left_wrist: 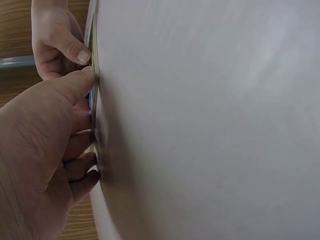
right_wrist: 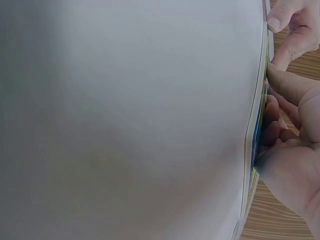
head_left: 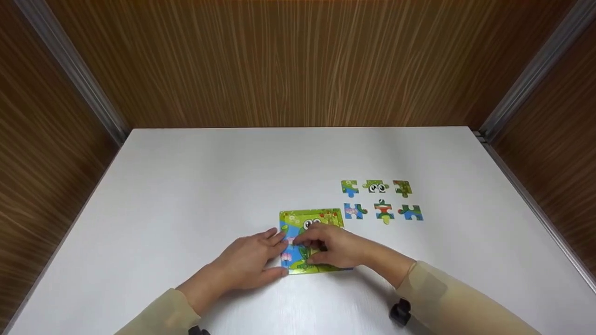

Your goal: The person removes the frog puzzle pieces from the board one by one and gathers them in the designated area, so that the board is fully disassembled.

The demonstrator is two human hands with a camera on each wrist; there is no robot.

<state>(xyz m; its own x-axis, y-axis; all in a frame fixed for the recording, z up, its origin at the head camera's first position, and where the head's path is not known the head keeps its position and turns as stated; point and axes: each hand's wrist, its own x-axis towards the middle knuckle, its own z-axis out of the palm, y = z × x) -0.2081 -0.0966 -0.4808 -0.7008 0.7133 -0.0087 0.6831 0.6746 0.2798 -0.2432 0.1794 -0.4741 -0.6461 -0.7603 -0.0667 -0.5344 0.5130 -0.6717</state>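
A square jigsaw board (head_left: 298,215) with a green frog picture lies on the white table, in front of the person. The left hand (head_left: 253,260) rests along the board's left edge, fingers extended, thumb at the near left corner. From the right, the right hand (head_left: 333,244) reaches over the board with bent fingers. Its thumb and index finger touch the picture's left and lower part; I cannot tell whether a piece is between them. In the right wrist view, the right hand's fingertips (right_wrist: 271,131) meet the board's surface. The hand covers much of the frog.
Several loose jigsaw pieces lie in two rows right of the board, among them a piece with eyes (head_left: 376,187) and a red and green piece (head_left: 384,211). Wood-grain panels (head_left: 298,65) stand behind and beside the white table (head_left: 186,177).
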